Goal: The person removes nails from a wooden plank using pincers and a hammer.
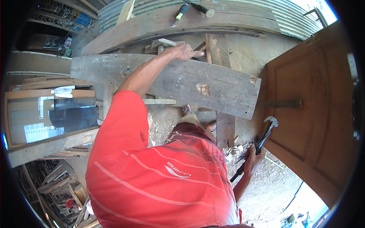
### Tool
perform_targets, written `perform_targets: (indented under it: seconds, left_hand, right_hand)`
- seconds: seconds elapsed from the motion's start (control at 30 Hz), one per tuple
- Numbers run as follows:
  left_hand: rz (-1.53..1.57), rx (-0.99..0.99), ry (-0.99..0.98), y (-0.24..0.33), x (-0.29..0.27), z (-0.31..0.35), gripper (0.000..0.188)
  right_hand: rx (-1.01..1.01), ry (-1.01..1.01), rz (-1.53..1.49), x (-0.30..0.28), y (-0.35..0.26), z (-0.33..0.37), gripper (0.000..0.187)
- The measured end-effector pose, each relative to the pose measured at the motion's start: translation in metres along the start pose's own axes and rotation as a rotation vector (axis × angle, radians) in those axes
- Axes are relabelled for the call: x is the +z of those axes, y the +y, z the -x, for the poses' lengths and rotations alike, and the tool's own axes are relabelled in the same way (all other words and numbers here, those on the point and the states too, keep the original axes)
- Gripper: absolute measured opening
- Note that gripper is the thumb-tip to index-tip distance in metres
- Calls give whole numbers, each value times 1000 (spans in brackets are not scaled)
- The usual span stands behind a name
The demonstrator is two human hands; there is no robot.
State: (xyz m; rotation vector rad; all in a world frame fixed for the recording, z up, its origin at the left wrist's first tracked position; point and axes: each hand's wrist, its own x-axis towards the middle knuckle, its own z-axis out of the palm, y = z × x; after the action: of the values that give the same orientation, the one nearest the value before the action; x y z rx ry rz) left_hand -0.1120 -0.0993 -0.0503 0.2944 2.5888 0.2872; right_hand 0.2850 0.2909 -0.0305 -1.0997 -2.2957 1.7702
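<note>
A long grey weathered plank (171, 78) lies across in front of me, with a chipped, lighter patch near its right part. My left hand (183, 52) is at the plank's far edge, fingers curled over it and one digit stretched to the right. Down at my right side, my right hand (254, 160) is closed round a claw hammer (270, 122). The hammer's metal head points up and away, and its black handle end shows below the hand. A second slim dark tool seems to lie along the hammer, but its kind cannot be made out.
Beyond the plank, a wider brown board (228, 15) carries a chisel-like tool (181, 12) and a dark-handled mallet (205, 10). A brown wooden panelled door (304, 140) stands at the right. Glass-fronted frame (34, 114) and scrap wood (57, 182) lie left; wood chips litter the ground.
</note>
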Motion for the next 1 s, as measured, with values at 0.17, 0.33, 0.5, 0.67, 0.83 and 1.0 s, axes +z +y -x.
perform_targets:
  seconds: [0.17, 0.33, 0.5, 0.67, 0.83, 1.0]
  left_hand:
    - [77, -32, -13, -23, -16, -7, 97]
    - [319, -40, 390, -66, -50, 23, 91]
    - [815, -356, 537, -151, -54, 81, 90]
    - [1844, -236, 516, -147, -32, 179, 80]
    - [1960, -200, 780, -163, 50, 258, 72]
    - [1879, -717, 1149, -165, 120, 317, 38]
  right_hand:
    - [-26, 39, -5, 10, 0, 9, 30]
    - [-91, 56, 37, 47, -39, 20, 25]
    - [-164, -173, 170, 125, -127, 6, 19]
    - [-457, -442, 431, 248, -200, -31, 28]
    - [-780, -719, 537, 402, -265, -56, 29]
    - [-1048, -696, 761, 541, -303, -86, 32]
